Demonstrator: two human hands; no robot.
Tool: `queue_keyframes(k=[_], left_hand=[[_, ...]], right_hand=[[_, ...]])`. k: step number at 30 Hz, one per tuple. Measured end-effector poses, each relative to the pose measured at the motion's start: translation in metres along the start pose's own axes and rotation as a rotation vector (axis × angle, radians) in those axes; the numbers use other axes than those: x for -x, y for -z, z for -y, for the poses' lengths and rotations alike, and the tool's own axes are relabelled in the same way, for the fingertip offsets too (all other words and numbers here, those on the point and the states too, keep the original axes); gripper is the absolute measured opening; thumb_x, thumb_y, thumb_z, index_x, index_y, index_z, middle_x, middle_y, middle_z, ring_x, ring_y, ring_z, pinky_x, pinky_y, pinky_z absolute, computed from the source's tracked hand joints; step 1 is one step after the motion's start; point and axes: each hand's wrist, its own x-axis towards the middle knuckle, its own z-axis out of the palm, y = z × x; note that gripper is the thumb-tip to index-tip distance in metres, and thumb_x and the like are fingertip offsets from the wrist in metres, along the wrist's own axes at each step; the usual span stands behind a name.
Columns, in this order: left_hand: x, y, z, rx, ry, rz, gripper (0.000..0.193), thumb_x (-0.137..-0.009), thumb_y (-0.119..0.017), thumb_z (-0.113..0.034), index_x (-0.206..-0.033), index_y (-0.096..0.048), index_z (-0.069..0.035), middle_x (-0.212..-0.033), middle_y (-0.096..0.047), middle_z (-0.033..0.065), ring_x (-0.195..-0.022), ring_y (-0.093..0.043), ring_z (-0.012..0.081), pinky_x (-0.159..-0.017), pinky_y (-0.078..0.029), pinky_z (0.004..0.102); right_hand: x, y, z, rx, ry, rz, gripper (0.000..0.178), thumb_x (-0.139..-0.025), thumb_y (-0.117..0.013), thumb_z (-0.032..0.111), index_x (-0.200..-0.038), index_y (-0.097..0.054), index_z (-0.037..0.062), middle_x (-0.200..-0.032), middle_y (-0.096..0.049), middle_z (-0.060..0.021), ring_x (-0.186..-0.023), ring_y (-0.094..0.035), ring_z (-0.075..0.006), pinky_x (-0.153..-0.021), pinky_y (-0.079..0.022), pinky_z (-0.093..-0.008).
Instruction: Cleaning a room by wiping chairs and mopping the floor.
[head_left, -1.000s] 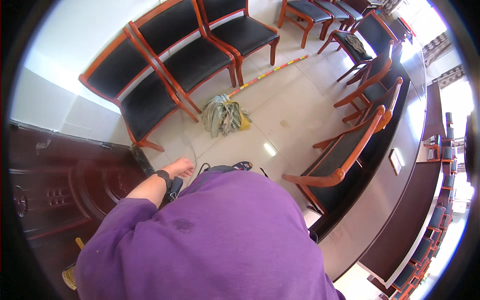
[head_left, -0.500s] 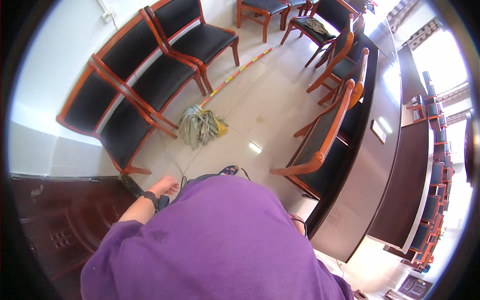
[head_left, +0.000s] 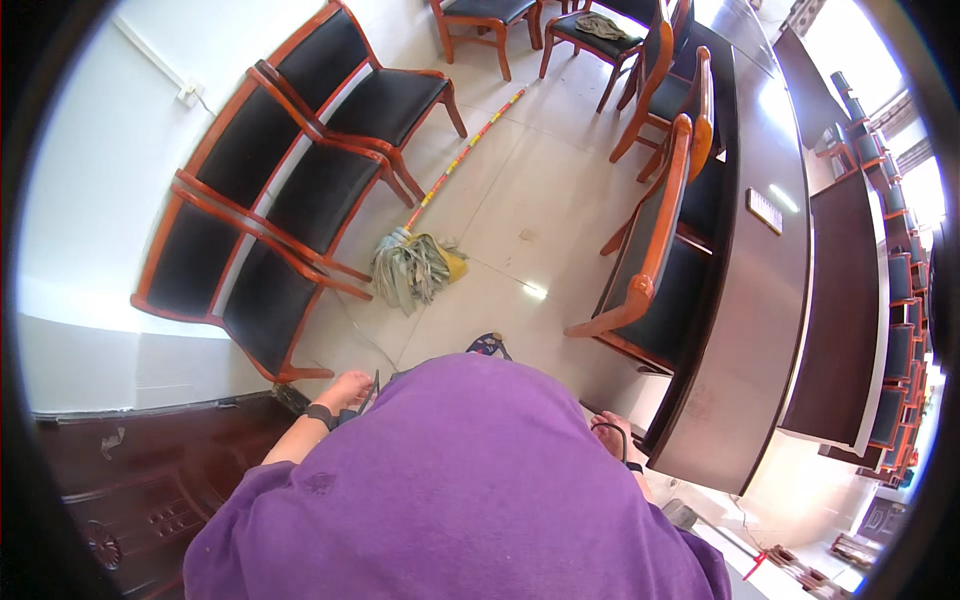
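Chairs [head_left: 320, 195] are lining the surface [head_left: 755, 320] and left wall [head_left: 85, 210]; left hand [head_left: 350, 388] and right hand [head_left: 605, 438] fingers' state I cannot tell.

Left hand [head_left: 352, 388] hung beside the torso [head_left: 450, 480], forearm angled forward. Right hand [head_left: 607, 434] sat opposite, partly hidden.

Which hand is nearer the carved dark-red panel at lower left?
Left. The left hand is just right of the panel in view; the right hand is farther off, beyond the purple shirt.
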Motion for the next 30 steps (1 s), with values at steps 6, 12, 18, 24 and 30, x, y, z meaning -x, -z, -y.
queue_keyframes(k=[6, 12, 18, 24, 30], left_hand=[[0.017, 0.003, -0.011, -0.087, -0.034, -0.001, 0.015, -0.084, -0.046, -0.017, -0.090, -0.052, -0.005, -0.083, -0.058, 0.0062, -0.076, -0.060, 0.0188, -0.060, -0.045, 0.0286], [0.031, 0.005, -0.018, -0.057, -0.017, -0.047, 0.014, -0.083, -0.046, -0.017, -0.087, -0.052, -0.006, -0.077, -0.057, 0.0046, -0.070, -0.058, 0.0159, -0.059, -0.045, 0.0285], [0.014, 0.014, -0.031, -0.128, -0.002, -0.020, 0.015, -0.083, -0.047, -0.018, -0.085, -0.054, -0.005, -0.075, -0.056, 0.0039, -0.065, -0.055, 0.0153, -0.059, -0.045, 0.0268], [-0.058, 0.044, -0.065, -0.386, -0.141, 0.096, 0.015, -0.081, -0.049, -0.017, -0.087, -0.055, -0.005, -0.076, -0.055, 0.0036, -0.066, -0.054, 0.0140, -0.060, -0.047, 0.0269], [-0.136, 0.063, -0.150, 0.060, -0.071, 0.108, 0.016, -0.082, -0.049, -0.019, -0.085, -0.055, -0.005, -0.076, -0.056, 0.0052, -0.065, -0.056, 0.0162, -0.058, -0.048, 0.0280]], right_hand=[[0.006, -0.002, -0.019, -0.133, 0.009, 0.035, 0.022, -0.083, -0.047, 0.010, -0.102, -0.045, 0.0001, -0.086, -0.056, -0.0132, -0.074, -0.058, -0.0240, -0.062, -0.051, -0.0356], [0.003, -0.027, -0.006, 0.027, -0.175, -0.066, 0.020, -0.084, -0.046, 0.011, -0.100, -0.046, -0.0011, -0.085, -0.057, -0.0149, -0.074, -0.060, -0.0247, -0.060, -0.051, -0.0345], [-0.030, -0.101, 0.050, 0.246, -0.200, 0.117, 0.035, -0.085, -0.047, 0.017, -0.114, -0.042, -0.0022, -0.100, -0.055, -0.0176, -0.083, -0.059, -0.0258, -0.068, -0.052, -0.0336], [-0.045, -0.213, 0.111, 0.478, -0.114, 0.298, 0.036, -0.084, -0.051, 0.023, -0.111, -0.047, -0.0004, -0.103, -0.056, -0.0141, -0.090, -0.057, -0.0240, -0.076, -0.047, -0.0317], [-0.112, -0.270, 0.134, 0.904, 0.176, 0.308, 0.035, -0.084, -0.051, 0.027, -0.109, -0.051, 0.0013, -0.093, -0.060, -0.0095, -0.081, -0.057, -0.0185, -0.068, -0.047, -0.0314]])
